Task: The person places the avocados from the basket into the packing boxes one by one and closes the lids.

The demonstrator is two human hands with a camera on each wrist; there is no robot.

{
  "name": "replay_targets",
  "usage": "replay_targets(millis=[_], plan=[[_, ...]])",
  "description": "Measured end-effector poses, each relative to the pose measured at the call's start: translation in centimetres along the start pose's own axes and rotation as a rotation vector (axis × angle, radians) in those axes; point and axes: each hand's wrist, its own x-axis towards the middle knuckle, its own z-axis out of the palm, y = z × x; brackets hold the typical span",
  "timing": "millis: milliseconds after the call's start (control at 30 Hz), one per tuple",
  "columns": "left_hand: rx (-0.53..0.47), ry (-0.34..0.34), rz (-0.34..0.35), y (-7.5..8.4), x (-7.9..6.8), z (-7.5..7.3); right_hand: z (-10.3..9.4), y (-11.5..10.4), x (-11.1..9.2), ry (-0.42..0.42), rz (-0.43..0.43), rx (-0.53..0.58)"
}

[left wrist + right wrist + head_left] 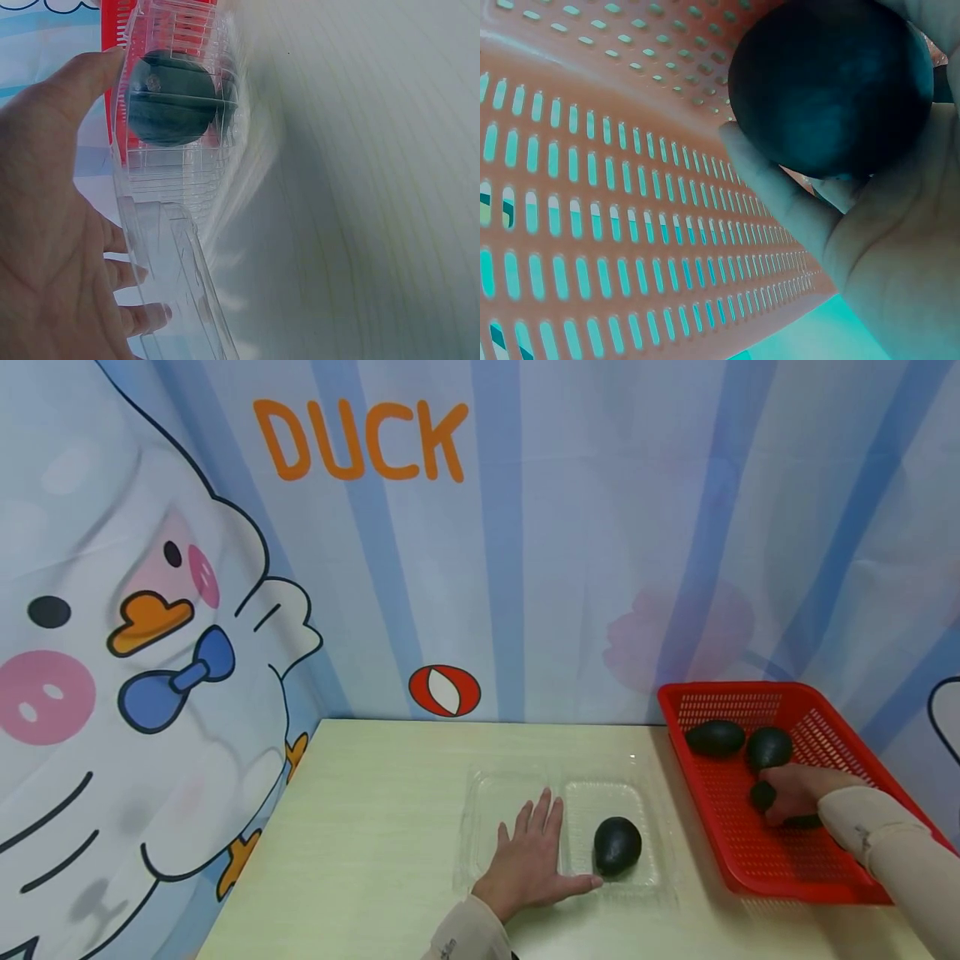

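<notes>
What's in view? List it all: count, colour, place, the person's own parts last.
table: one, pale, foreground
backdrop: one, striped blue and white, behind the table
duck picture: one, mainly white, backdrop's left
lettering: one word, orange, upper backdrop
oval mark: one, red and white, low on the backdrop
pale print: at least one, pink, backdrop's right
container: one, clear, on the table
basket: one, red, table's right
avocados: at least four, dark green, one in the container, two at the basket's far end, at least one in the right hand
left hand: one, bare, spread over the container's left
right hand: one, bare, inside the basket
sleeves: two, beige, behind the hands
</notes>
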Motion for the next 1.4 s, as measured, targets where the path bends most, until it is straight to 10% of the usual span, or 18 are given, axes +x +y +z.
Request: replay_targets(millis=[1400], plan=[[-0.01, 0.01, -0.002, -0.1, 0.0, 0.1, -1.5, -3.1, -0.9, 0.051, -0.05, -0.134]])
